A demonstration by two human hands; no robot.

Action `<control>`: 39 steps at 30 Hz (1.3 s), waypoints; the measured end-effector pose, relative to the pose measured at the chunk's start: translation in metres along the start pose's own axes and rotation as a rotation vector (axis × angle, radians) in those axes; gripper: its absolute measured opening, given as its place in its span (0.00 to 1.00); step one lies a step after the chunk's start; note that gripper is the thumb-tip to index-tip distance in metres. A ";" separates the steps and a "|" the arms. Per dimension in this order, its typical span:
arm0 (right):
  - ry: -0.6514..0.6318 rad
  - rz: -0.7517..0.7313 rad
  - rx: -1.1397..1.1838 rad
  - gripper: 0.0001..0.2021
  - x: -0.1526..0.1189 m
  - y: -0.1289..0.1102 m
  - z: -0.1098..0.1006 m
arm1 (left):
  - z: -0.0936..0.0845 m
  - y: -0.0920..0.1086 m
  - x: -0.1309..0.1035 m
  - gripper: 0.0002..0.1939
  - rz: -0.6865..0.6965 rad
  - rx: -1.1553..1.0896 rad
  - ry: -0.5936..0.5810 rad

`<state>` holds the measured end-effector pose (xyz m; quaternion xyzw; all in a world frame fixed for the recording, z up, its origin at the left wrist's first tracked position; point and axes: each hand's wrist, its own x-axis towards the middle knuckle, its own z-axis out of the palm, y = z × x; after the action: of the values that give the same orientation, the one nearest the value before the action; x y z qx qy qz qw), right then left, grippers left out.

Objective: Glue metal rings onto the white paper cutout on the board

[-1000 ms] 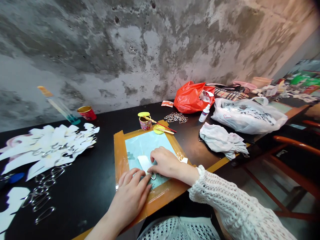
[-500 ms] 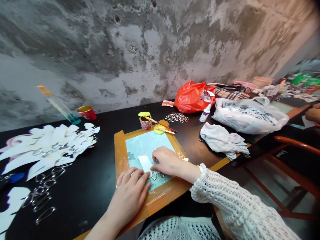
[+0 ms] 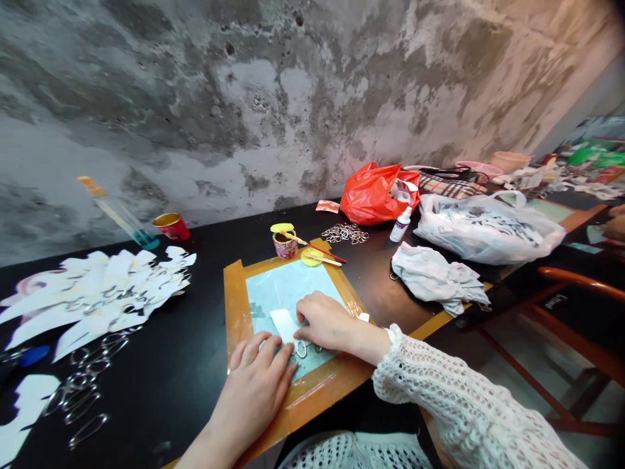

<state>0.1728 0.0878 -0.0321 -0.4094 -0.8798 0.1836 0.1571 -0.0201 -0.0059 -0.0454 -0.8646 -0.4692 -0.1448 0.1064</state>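
Observation:
A white paper strip with a metal wire loop at its lower end lies on a light blue sheet edged with brown tape. My left hand rests palm down at the sheet's lower left, fingers spread, fingertips touching beside the strip's lower end. From the right, my right hand has its thumb and index finger bent together on the strip's lower edge near the loop. Above the sheet stand an open small tin and a yellow lid with brushes across them.
Cut white papers with wire loops and loose metal loops lie at left. Behind are a red tin, wire rings, a red bag and a white bottle. A cloth and a plastic bag lie right.
The view has shifted slightly, so most things sit a little lower. Both hands keep nearly the same place at the strip's lower end.

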 end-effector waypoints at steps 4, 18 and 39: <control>-0.011 0.025 0.015 0.12 0.001 0.002 0.001 | -0.001 0.000 0.003 0.11 0.007 0.003 0.018; 0.027 0.052 0.125 0.11 -0.003 0.003 0.006 | 0.000 0.001 0.000 0.12 0.004 -0.014 0.026; -0.101 -0.199 -0.281 0.16 0.017 -0.011 -0.011 | 0.004 -0.001 -0.003 0.14 0.017 -0.025 -0.034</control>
<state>0.1593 0.0964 -0.0152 -0.3285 -0.9397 0.0629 0.0712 -0.0216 -0.0067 -0.0503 -0.8721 -0.4620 -0.1348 0.0889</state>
